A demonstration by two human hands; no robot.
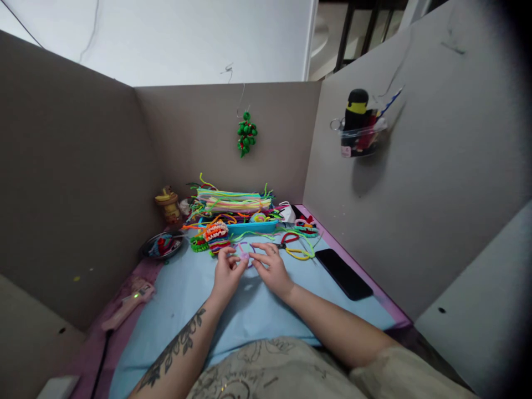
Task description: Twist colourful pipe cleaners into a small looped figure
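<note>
Between my two hands is a small piece of bent purple and pink pipe cleaner [244, 256], held just above the blue cloth. My left hand [228, 270] pinches it from the left with thumb and forefinger. From the right, the fingertips of my right hand [272, 269] close on the same piece, a purple strand looping out beside them. Its exact shape is partly hidden by my fingers. Just beyond the right hand lie scissors [297, 246] with red and yellow handles. Left of the hands rests a striped, multicoloured pipe-cleaner piece [218, 238].
A blue tray [253, 227] heaped with pipe cleaners [233, 199] stands at the back. A black phone [344, 274] lies right, a pink glue gun [129, 303] with a cord left, near a dark bowl [162, 245]. Grey partitions [228, 133] enclose the table; a cup of tools [363, 136] hangs right.
</note>
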